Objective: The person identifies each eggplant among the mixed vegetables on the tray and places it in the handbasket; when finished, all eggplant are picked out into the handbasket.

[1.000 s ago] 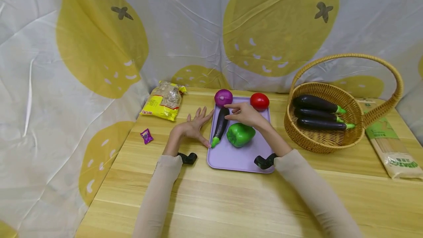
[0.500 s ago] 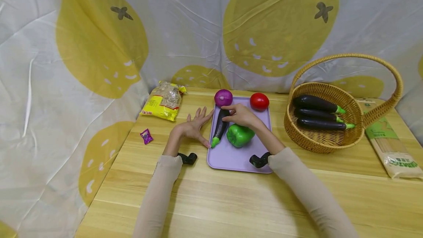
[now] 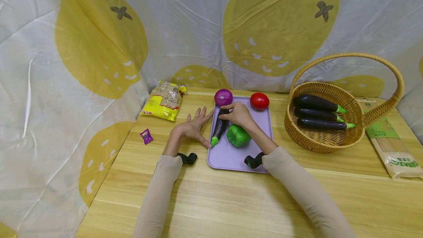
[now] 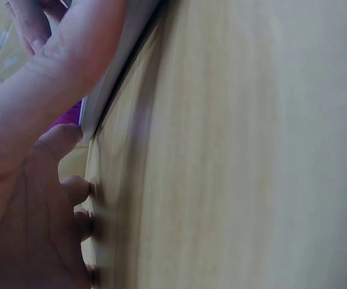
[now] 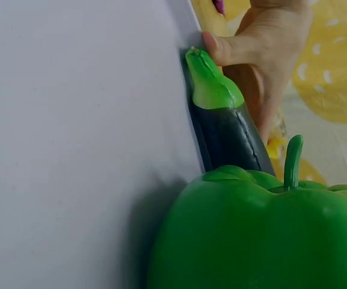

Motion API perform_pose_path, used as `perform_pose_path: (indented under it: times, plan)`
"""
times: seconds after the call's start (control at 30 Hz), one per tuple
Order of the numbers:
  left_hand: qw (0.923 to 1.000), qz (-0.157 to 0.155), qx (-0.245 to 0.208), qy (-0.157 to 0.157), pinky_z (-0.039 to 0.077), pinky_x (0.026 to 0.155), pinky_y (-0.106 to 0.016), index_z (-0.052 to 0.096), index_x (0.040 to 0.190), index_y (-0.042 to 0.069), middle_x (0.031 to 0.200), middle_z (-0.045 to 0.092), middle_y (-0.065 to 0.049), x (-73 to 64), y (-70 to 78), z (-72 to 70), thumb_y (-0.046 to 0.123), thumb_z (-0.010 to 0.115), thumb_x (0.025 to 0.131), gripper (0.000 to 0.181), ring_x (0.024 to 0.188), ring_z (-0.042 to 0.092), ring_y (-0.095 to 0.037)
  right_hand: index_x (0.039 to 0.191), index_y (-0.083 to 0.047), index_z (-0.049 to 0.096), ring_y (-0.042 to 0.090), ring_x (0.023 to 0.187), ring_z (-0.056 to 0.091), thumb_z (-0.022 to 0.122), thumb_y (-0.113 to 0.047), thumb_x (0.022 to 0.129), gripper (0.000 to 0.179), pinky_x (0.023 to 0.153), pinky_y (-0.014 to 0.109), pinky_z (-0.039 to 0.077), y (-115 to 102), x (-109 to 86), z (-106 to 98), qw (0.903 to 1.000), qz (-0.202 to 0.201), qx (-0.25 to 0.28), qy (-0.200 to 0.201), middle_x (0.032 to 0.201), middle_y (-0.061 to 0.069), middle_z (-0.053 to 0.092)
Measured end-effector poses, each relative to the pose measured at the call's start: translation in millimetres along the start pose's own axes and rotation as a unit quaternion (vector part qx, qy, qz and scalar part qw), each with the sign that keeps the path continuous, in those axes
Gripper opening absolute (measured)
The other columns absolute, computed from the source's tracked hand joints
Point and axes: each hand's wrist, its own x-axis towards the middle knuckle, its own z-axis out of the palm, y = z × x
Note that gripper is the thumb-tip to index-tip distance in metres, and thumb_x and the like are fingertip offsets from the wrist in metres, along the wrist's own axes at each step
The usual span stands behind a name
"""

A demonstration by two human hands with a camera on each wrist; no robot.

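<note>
On the lilac tray (image 3: 228, 159) a dark eggplant (image 3: 219, 129) lies along the left side, green stem end toward the person. My right hand (image 3: 240, 115) reaches over from the right and pinches its upper end between thumb and fingers. My left hand (image 3: 193, 127) is spread on the table at the tray's left edge, its thumb (image 5: 230, 49) right by the eggplant's stem in the right wrist view. A green bell pepper (image 3: 238, 136) sits on the tray under the right wrist. At the tray's far corners are a purple onion (image 3: 223, 97) and a red tomato (image 3: 259, 101).
A wicker basket (image 3: 324, 146) with a tall handle stands to the right, holding three eggplants (image 3: 318, 113). Beside it lies a pack of noodles (image 3: 393, 142). At the left are a yellow food bag (image 3: 163, 100) and a small purple candy (image 3: 147, 136).
My right hand and forearm have shifted left, its fingers closing round the eggplant's upper end. The eggplant has edged slightly left. My left hand has stayed in place.
</note>
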Motion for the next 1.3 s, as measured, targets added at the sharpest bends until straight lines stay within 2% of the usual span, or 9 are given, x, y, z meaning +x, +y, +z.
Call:
perform_pose_path:
  times: [0.37, 0.67, 0.77, 0.87, 0.97, 1.07, 1.13, 1.2, 1.3]
  plan:
    - [1.0, 0.0, 0.005, 0.0, -0.023, 0.124, -0.065, -0.01, 0.166, 0.029, 0.17, -0.03, -0.012, 0.1, -0.3, 0.8, 0.046, 0.092, 0.074, 0.139, 0.156, -0.034, -0.032, 0.132, -0.016, 0.073, 0.015, 0.056, 0.064, 0.084, -0.023, 0.086, 0.047, 0.053, 0.019, 0.045, 3.8, 0.9, 1.0, 0.9983, 0.024, 0.052, 0.013, 0.073, 0.006, 0.066]
    - [1.0, 0.006, 0.0, 0.003, -0.023, 0.123, -0.065, -0.01, 0.167, 0.028, 0.17, -0.03, -0.013, -1.4, -0.7, 0.4, 0.045, 0.093, 0.073, 0.14, 0.156, -0.033, -0.032, 0.13, -0.015, 0.074, 0.009, 0.045, 0.055, 0.084, -0.02, 0.085, 0.047, 0.048, 0.018, 0.041, 5.9, 0.2, -0.4, 0.9966, 0.039, 0.069, 0.023, 0.052, -0.004, 0.052]
    - [1.0, 0.004, 0.0, 0.002, -0.023, 0.123, -0.065, -0.01, 0.167, 0.028, 0.17, -0.03, -0.012, -1.1, -0.5, 0.5, 0.046, 0.093, 0.073, 0.14, 0.156, -0.034, -0.032, 0.129, -0.015, 0.075, 0.014, 0.054, 0.059, 0.085, -0.023, 0.084, 0.047, 0.051, 0.018, 0.041, 3.5, -0.4, 2.5, 0.9972, 0.035, 0.056, 0.033, 0.066, 0.007, 0.064]
    - [1.0, 0.003, 0.0, 0.001, -0.023, 0.123, -0.064, -0.01, 0.166, 0.029, 0.17, -0.03, -0.012, -0.5, -0.4, 0.6, 0.046, 0.093, 0.073, 0.14, 0.156, -0.034, -0.032, 0.127, -0.015, 0.076, 0.023, 0.083, 0.065, 0.086, -0.027, 0.082, 0.047, 0.065, 0.023, 0.044, 0.5, -1.1, 5.6, 0.9982, 0.026, 0.027, 0.047, 0.106, 0.018, 0.076]
    - [1.0, 0.003, 0.001, 0.002, -0.023, 0.123, -0.064, -0.01, 0.166, 0.029, 0.17, -0.03, -0.012, -0.5, 0.2, 0.4, 0.045, 0.093, 0.074, 0.14, 0.156, -0.034, -0.032, 0.127, -0.015, 0.076, 0.031, 0.111, 0.062, 0.086, -0.026, 0.081, 0.048, 0.082, 0.032, 0.047, -1.7, -1.2, 7.4, 0.9983, 0.021, 0.01, 0.053, 0.14, 0.019, 0.066]
    - [1.0, 0.003, 0.001, 0.002, -0.023, 0.124, -0.064, -0.01, 0.166, 0.028, 0.17, -0.03, -0.012, -1.0, 0.8, 0.3, 0.045, 0.093, 0.074, 0.14, 0.156, -0.033, -0.032, 0.127, -0.014, 0.076, 0.035, 0.122, 0.06, 0.086, -0.023, 0.081, 0.048, 0.094, 0.039, 0.049, -2.7, -0.8, 8.0, 0.9983, 0.024, 0.016, 0.05, 0.147, 0.019, 0.061]
    - [1.0, 0.004, 0.0, 0.003, -0.023, 0.124, -0.064, -0.01, 0.167, 0.028, 0.17, -0.03, -0.012, -1.3, 0.9, 0.3, 0.044, 0.093, 0.073, 0.14, 0.156, -0.033, -0.032, 0.126, -0.014, 0.076, 0.034, 0.119, 0.06, 0.086, -0.022, 0.081, 0.048, 0.09, 0.036, 0.048, -2.0, 0.0, 8.0, 0.9981, 0.027, 0.027, 0.049, 0.146, 0.019, 0.062]
    - [1.0, 0.005, -0.002, 0.003, -0.022, 0.124, -0.065, -0.01, 0.167, 0.027, 0.17, -0.029, -0.013, -1.3, 0.5, 0.3, 0.044, 0.093, 0.073, 0.14, 0.156, -0.033, -0.033, 0.126, -0.015, 0.077, 0.025, 0.097, 0.066, 0.087, -0.021, 0.08, 0.047, 0.077, 0.028, 0.049, -1.7, 0.4, 7.2, 0.9975, 0.033, 0.04, 0.049, 0.121, 0.017, 0.074]
    - [1.0, 0.004, -0.001, 0.002, -0.023, 0.123, -0.065, -0.01, 0.167, 0.028, 0.17, -0.03, -0.012, -0.9, -0.4, 0.4, 0.045, 0.093, 0.073, 0.14, 0.156, -0.033, -0.032, 0.127, -0.016, 0.076, 0.017, 0.072, 0.063, 0.087, -0.019, 0.08, 0.048, 0.06, 0.018, 0.046, -1.0, -1.0, 4.2, 0.9957, 0.037, 0.072, 0.045, 0.103, 0.015, 0.074]
